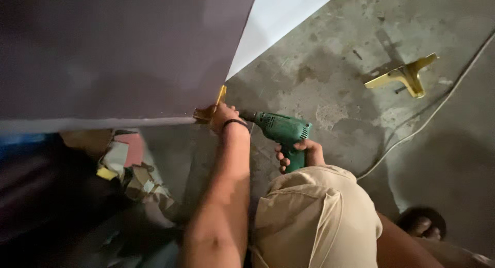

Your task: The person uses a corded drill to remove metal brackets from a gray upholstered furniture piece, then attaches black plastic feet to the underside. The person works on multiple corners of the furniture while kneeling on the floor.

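My left hand (224,116) presses a gold metal furniture leg (212,107) against the corner edge of a large dark purple panel (113,51). A black band sits on that wrist. My right hand (300,153) grips the handle of a green electric drill (281,130), whose tip points left at the gold leg beside my left hand. My bent knee in beige shorts (314,216) is just below the drill.
A second gold metal leg (405,76) lies on the concrete floor (350,98) at upper right. A white cord (438,108) runs across the floor on the right. Cardboard and paper scraps (134,170) lie under the panel at left. My foot (423,224) is at lower right.
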